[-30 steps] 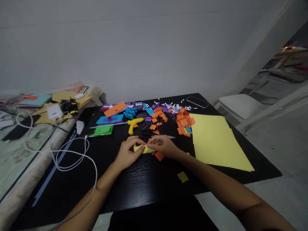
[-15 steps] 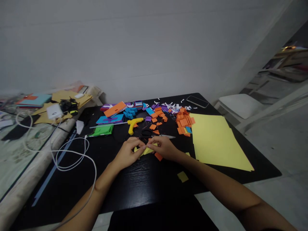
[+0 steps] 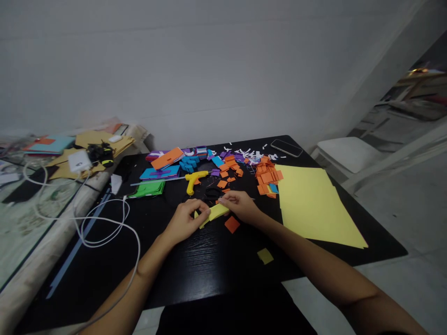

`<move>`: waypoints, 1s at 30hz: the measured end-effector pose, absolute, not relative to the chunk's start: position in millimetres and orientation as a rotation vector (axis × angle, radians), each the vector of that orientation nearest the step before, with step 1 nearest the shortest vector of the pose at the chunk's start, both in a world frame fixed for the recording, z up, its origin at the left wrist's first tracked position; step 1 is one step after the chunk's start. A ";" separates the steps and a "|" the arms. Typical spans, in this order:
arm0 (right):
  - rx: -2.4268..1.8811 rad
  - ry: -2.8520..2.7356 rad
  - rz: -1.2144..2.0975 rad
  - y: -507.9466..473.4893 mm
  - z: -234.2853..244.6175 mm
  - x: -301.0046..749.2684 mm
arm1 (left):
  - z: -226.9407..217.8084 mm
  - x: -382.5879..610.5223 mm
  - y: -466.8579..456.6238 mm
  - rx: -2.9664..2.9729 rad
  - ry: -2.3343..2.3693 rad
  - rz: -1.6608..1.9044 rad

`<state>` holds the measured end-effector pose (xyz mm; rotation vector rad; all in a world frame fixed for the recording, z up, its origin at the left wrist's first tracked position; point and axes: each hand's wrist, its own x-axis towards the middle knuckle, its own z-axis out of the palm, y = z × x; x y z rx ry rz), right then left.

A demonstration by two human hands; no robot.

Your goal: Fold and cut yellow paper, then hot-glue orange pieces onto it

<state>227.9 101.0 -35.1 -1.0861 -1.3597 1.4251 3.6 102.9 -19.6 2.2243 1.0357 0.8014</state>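
Observation:
My left hand (image 3: 184, 218) and my right hand (image 3: 238, 205) meet over a small folded yellow paper piece (image 3: 215, 213) in the middle of the black table (image 3: 195, 270). The left fingers pinch its near-left end, the right fingers grip its far-right end. A loose orange square (image 3: 232, 224) lies just below my right hand. Black-handled scissors (image 3: 211, 193) lie just beyond the hands, partly hidden by them. A yellow glue gun (image 3: 194, 179) rests a little farther back.
A large yellow sheet (image 3: 310, 204) covers the table's right side. Piles of orange, purple and blue paper squares (image 3: 267, 177) lie at the back, with a phone (image 3: 287, 147) behind them. A white cable (image 3: 104, 223) loops at left. A small yellow square (image 3: 265, 256) lies near the front edge.
My right hand has shifted up and back, uncovering the orange square. The yellow piece now shows more between the hands, tilted up to the right.

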 end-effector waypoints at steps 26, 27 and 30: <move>-0.961 -1.262 1.436 92.3 -44.8 214.7 | -22.4 17.0 97.2 1.714 1.042 0.883; -0.958 -1.276 1.432 91.7 -44.8 214.3 | -22.9 17.1 97.2 1.697 1.046 0.895; -0.949 -1.301 1.425 91.5 -46.0 213.5 | -24.3 17.1 97.5 1.639 1.050 0.912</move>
